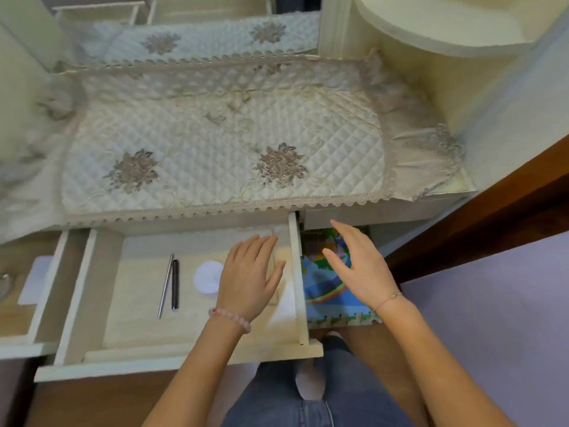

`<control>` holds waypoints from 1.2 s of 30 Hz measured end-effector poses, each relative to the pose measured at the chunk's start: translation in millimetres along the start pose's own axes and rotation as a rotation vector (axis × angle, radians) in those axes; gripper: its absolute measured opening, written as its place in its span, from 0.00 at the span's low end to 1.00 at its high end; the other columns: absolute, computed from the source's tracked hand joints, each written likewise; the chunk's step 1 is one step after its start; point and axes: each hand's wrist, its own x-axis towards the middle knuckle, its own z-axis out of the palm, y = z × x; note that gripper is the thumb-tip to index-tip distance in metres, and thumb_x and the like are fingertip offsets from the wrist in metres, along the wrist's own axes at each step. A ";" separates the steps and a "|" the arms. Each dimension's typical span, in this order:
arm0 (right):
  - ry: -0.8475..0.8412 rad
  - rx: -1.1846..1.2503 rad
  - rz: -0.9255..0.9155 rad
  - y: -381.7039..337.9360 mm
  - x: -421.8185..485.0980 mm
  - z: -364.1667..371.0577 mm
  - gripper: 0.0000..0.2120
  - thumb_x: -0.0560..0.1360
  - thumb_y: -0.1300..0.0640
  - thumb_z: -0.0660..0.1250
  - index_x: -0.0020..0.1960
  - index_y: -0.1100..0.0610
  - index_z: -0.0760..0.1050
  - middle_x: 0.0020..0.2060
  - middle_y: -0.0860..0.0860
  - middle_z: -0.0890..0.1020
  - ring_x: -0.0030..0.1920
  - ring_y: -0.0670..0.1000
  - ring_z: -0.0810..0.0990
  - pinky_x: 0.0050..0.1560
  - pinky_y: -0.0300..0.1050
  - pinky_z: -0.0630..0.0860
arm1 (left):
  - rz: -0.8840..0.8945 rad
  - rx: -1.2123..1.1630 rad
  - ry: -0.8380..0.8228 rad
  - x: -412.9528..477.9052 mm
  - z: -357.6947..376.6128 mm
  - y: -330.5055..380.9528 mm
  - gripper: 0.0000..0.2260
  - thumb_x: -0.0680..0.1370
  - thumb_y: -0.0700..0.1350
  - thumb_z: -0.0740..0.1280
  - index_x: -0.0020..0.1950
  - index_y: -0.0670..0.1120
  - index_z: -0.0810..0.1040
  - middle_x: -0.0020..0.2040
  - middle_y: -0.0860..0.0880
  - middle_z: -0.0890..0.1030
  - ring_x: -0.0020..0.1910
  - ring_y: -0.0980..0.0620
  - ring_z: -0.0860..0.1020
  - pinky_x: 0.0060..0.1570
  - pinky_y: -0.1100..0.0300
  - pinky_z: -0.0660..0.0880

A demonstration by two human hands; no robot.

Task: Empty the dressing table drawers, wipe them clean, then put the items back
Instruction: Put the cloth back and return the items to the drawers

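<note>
- The dressing table's middle drawer (300, 272) is standing pulled well out towards the person.
- The left hand (251, 277) is lying palm down inside the drawer's right half with its fingers straight and spread, gripping nothing.
- It is resting on a pale flat piece (281, 257) against the drawer's right wall; this is possibly a folded cloth, but blur is hiding its edges.
- A white round pad (207, 277) is lying on the drawer floor just left of that hand.
- A silver pen (165, 286) and a black pen (175, 285) are lying side by side further left in the drawer.
- The right hand (360, 266) is hovering just outside the drawer's right wall with its fingers loosely extended, holding nothing.
- A colourful play mat (326, 291) is lying beneath it.
- A quilted embroidered cover (215, 149) is lying over the tabletop behind the drawer.
- A second drawer (46, 288) is standing open to the left of the drawer.
</note>
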 end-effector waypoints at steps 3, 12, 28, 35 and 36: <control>-0.059 -0.043 -0.080 -2.6 -3.8 -1.0 0.27 0.78 0.44 0.58 0.74 0.49 0.56 0.71 0.46 0.64 0.71 0.46 0.60 0.69 0.43 0.60 | -0.097 0.003 0.020 -23.4 -1.3 3.2 0.18 0.77 0.49 0.65 0.64 0.43 0.74 0.60 0.46 0.78 0.63 0.44 0.74 0.63 0.48 0.69; -0.260 -0.116 -0.346 6.4 -3.3 -10.9 0.29 0.78 0.44 0.57 0.75 0.50 0.54 0.73 0.47 0.62 0.73 0.48 0.58 0.71 0.44 0.56 | -0.368 0.052 0.165 -63.6 6.7 53.8 0.18 0.76 0.51 0.62 0.61 0.41 0.76 0.57 0.44 0.80 0.58 0.43 0.77 0.58 0.49 0.71; -0.492 -0.215 -0.669 -31.6 7.2 23.9 0.28 0.78 0.45 0.58 0.75 0.51 0.55 0.73 0.49 0.62 0.72 0.48 0.58 0.67 0.36 0.51 | -0.903 0.082 0.295 -165.1 9.5 59.5 0.19 0.78 0.50 0.62 0.65 0.42 0.72 0.60 0.46 0.78 0.61 0.46 0.74 0.62 0.50 0.69; -0.524 -0.231 -0.686 -62.4 12.4 52.8 0.28 0.78 0.48 0.60 0.74 0.54 0.58 0.72 0.51 0.65 0.71 0.50 0.62 0.71 0.41 0.57 | -0.921 0.053 0.335 -180.5 15.0 30.8 0.18 0.77 0.50 0.62 0.64 0.43 0.73 0.60 0.47 0.78 0.61 0.47 0.75 0.61 0.53 0.68; -0.525 -0.231 -0.685 -67.3 14.2 57.0 0.28 0.78 0.48 0.60 0.74 0.55 0.58 0.71 0.51 0.65 0.71 0.50 0.62 0.70 0.41 0.57 | -0.919 0.048 0.339 -181.8 14.8 24.5 0.18 0.77 0.50 0.63 0.64 0.43 0.73 0.60 0.47 0.78 0.60 0.47 0.75 0.61 0.53 0.68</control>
